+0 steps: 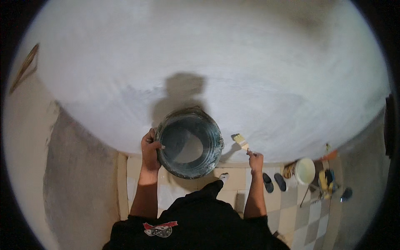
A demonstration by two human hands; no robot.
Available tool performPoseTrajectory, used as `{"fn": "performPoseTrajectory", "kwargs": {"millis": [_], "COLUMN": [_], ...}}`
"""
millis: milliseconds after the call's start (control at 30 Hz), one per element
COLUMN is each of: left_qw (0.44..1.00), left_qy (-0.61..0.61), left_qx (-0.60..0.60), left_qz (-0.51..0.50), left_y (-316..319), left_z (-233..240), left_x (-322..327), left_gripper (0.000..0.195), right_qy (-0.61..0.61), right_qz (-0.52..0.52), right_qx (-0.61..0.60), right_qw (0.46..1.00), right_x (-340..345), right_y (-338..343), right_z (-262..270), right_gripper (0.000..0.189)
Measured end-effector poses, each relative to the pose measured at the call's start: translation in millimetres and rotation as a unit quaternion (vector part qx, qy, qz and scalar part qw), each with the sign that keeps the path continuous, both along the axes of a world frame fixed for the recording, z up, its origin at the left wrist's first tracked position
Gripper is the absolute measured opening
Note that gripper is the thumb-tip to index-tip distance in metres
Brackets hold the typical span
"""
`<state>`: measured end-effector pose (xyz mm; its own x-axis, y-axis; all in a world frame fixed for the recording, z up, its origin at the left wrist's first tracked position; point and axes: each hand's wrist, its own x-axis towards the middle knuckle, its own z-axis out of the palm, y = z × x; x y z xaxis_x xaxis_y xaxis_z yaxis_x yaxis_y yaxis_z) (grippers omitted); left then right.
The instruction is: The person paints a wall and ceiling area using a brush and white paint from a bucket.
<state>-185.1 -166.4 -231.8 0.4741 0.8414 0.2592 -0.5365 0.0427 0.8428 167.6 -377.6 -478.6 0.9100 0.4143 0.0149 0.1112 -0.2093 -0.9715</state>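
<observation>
My left hand (151,152) grips the rim of a dark bucket (213,137), thumb inside and fingers outside. Pale liquid (190,149) lies at the bucket's bottom, and whitish smears mark its wall. In my right hand (256,161) is the handle of a flat paintbrush (241,141) with a light wooden handle and pale bristles. The brush points up and to the left, close to the white-coated wall (265,93); whether the bristles touch it I cannot tell.
On the tiled floor (289,200) to the right are dark slippers (268,182) and a white bucket (305,171). Beyond them stands a cluster of yellow and black items (326,181). Bare grey plaster (81,168) covers part of the left wall, below a brown frame (26,67).
</observation>
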Motion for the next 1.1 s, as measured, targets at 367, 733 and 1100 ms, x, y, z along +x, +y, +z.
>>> {"fn": "performPoseTrajectory", "kwargs": {"millis": [367,733,1100], "left_qw": [0.950,0.891,0.885], "left_qy": [0.052,0.072,0.070], "left_qx": [0.125,0.041,0.037], "left_qz": [0.280,0.447,0.458], "left_y": [-47.8,-64.9,-67.2], "left_z": [28.8,25.5,38.6], "left_x": [14.4,46.8,57.0], "left_gripper": [0.029,0.035,0.034], "right_qy": [0.066,0.104,-0.054], "right_qz": [0.358,0.591,0.632], "right_qx": [0.137,0.041,0.054], "right_qw": [0.921,0.799,0.772], "right_x": [-24.4,-11.5,-32.6], "right_y": [42.0,142.2,161.2], "right_z": [137.5,197.4,197.0], "right_gripper": [0.028,0.026,0.026]}}
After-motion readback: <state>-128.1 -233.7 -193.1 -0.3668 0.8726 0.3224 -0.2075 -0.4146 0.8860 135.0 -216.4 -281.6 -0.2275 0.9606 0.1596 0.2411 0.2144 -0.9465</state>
